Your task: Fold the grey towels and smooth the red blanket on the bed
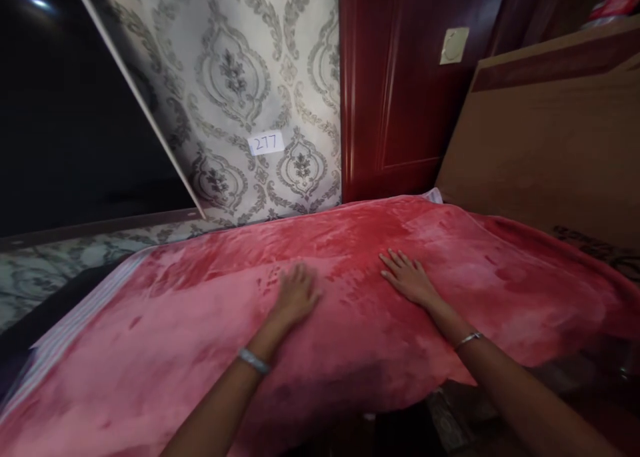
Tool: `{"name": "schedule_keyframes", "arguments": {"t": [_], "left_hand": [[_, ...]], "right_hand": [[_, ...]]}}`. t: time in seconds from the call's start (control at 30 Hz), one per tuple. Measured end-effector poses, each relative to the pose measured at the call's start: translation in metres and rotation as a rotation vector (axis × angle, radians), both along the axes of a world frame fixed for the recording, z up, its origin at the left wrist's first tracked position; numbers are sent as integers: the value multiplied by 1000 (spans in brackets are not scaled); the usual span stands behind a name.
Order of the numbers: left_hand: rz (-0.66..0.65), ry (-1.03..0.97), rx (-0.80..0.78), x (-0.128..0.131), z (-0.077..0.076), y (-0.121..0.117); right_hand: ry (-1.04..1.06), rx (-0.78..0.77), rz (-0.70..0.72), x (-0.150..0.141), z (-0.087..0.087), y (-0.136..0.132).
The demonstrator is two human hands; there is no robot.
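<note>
A red and pink plush blanket (200, 324) lies spread over a wide surface, its near edge hanging down in front. My left hand (297, 294), slightly blurred, is over the middle of the blanket with its fingers apart; whether it presses on the cloth I cannot tell. To its right, my right hand (407, 276) rests flat on the plush with fingers spread. Neither hand grips anything. Beneath the blanket's left side shows a striped cloth edge (85, 317), and a small pale corner (434, 195) pokes out at the back.
Behind stands a patterned wall with a paper label (266, 142) reading 277. A dark television screen (85, 110) is at left. On the right are a dark red door panel (395, 84), a pale switch plate (454, 46) and a large brown board (545, 137).
</note>
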State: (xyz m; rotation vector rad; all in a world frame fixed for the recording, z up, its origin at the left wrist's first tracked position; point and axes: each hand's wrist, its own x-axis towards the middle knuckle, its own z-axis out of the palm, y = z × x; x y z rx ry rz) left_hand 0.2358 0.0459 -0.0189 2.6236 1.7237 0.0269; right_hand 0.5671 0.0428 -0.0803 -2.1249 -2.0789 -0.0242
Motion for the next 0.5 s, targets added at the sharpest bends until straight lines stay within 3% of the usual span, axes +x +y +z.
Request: {"name": "schedule_keyframes", "arguments": {"t": [0.1,0.17,0.23,0.37,0.5], "left_hand": [[-285,-120,-116,47,-7,-9],[-345,-172,-135,65,-15,-12],[-350,-192,-120,66,-23,-11],[-242,-171,-58,15,-29,-8],[31,-92,4,-81,-22,-9]], "right_hand": [[-8,5,10,1,1,-1],[-14,0,17,2,1,-3],[-19,-10,19,3,0,-4],[-34,13,29,6,-6,-3],[-40,58,30,11,-16,1]]}}
